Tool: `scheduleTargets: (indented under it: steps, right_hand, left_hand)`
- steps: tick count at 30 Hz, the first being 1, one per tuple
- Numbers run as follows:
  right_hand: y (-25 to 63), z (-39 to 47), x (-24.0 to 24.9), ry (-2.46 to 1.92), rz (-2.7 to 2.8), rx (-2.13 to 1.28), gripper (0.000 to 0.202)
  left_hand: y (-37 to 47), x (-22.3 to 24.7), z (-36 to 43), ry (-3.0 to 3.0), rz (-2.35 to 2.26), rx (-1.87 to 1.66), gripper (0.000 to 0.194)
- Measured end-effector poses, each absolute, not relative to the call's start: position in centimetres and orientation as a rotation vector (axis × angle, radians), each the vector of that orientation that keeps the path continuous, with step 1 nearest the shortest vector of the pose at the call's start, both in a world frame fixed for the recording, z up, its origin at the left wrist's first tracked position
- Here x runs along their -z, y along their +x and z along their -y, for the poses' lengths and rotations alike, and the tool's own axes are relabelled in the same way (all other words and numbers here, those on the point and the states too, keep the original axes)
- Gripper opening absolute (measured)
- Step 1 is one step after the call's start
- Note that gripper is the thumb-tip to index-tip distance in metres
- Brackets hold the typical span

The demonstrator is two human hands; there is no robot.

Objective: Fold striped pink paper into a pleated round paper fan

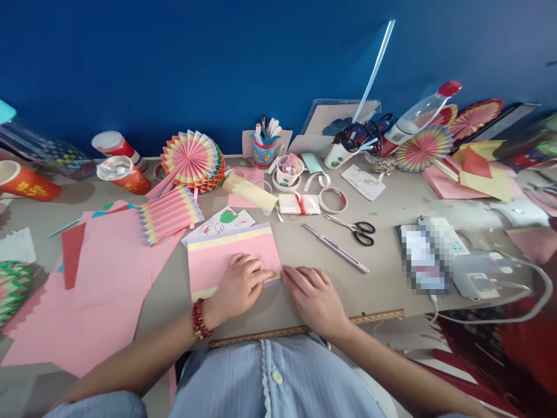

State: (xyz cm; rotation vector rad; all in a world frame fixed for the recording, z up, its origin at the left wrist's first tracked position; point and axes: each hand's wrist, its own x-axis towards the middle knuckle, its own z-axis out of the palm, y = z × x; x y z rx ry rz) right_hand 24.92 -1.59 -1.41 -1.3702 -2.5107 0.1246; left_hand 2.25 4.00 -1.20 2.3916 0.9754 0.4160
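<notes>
A pink paper sheet [213,261] with yellow and lavender bands along its long edges lies on the table before me. My left hand [241,281] rests on its near right part, fingers curled together and the index finger along the lower edge; its thumb is mostly hidden. A red bead bracelet [200,319] circles that wrist. At the sheet's lower right corner, my right hand [315,299] lies palm down with fingers stretched out, the fingertips at the paper's edge. To the right are a pale utility knife [337,248] and black-handled scissors [361,232].
Pink sheets [108,261] and a pleated paper strip [169,215] lie left. Behind stand a paper fan rosette [189,157], a pen cup [264,152] and a tape roll [333,200]. A phone [424,258] with cables lies right. A blue wall [243,64] closes the back.
</notes>
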Motion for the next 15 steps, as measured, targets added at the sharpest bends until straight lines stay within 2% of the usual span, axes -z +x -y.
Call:
scheduleTargets:
  steps: [2,8,15]
  right_hand:
    - [24.9,1.3,1.5,-1.387,2.486,-0.156,0.033]
    - [26.2,-0.5,1.0,-1.348,2.177,-0.598,0.031]
    - [23.8,0.0,0.6,-1.36,2.258,-0.45,0.052]
  left_hand:
    - [2.2,1.2,-4.0,2.379,-0.98,-0.444,0.03]
    - [2.2,1.2,-4.0,2.304,-0.973,-0.544,0.031]
    - [2.3,-0.1,-4.0,2.265,-0.939,-0.579,0.031]
